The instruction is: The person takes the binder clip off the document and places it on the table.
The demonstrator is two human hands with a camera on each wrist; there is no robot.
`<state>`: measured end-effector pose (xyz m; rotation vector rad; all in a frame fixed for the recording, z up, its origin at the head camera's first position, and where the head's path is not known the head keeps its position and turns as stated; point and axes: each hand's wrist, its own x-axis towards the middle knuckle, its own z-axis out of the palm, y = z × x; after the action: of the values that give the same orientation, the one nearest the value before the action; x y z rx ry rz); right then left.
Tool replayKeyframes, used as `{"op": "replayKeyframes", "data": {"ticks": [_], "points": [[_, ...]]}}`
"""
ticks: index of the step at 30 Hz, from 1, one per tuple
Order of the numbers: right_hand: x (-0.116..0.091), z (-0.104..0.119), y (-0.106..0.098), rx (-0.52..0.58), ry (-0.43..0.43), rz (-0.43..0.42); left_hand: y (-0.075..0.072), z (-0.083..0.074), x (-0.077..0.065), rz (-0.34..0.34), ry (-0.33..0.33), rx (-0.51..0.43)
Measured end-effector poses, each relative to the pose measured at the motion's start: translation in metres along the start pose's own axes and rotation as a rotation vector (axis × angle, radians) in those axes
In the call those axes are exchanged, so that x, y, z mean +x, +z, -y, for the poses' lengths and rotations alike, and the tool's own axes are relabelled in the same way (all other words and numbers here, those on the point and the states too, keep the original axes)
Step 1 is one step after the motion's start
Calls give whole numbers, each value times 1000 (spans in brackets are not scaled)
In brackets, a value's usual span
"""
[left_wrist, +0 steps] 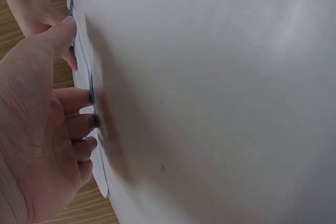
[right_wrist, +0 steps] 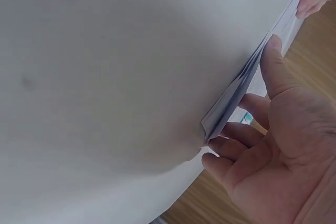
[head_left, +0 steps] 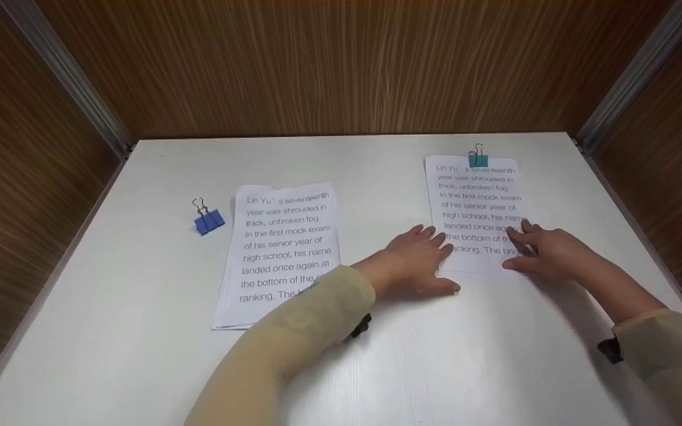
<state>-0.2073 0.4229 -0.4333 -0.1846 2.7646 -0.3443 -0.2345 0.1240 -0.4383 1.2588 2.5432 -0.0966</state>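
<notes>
On the right half of the table lies a stack of printed sheets [head_left: 471, 204] with a teal binder clip [head_left: 478, 160] on its far edge. My left hand [head_left: 415, 263] reaches across to its left side, fingertips at the edge and thumb spread toward me. At the lower right corner, my right hand [head_left: 554, 254] touches the stack with fingers along the side and thumb by the near edge. Layered paper edges [right_wrist: 231, 108] show beside the right fingers in the right wrist view. Seen from the left wrist, the left fingers bend loosely against the paper's edge.
A second stack of printed sheets [head_left: 285, 248] lies to the left, partly covered by my left sleeve [head_left: 293, 331]. Beside it rests a blue binder clip [head_left: 209, 222]. Wood-grain panels [head_left: 341, 71] enclose the white table [head_left: 376, 171] at the back and sides.
</notes>
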Motion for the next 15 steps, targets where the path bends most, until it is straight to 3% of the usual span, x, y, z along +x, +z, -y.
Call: {"op": "replayKeyframes", "data": {"ticks": [9,15], "points": [[-4,27,9,-61,-72,-31,9,8,-29,-14,32,65],[-11,49,8,-70,-70,-25,10,6,-55,-29,32,62]]}}
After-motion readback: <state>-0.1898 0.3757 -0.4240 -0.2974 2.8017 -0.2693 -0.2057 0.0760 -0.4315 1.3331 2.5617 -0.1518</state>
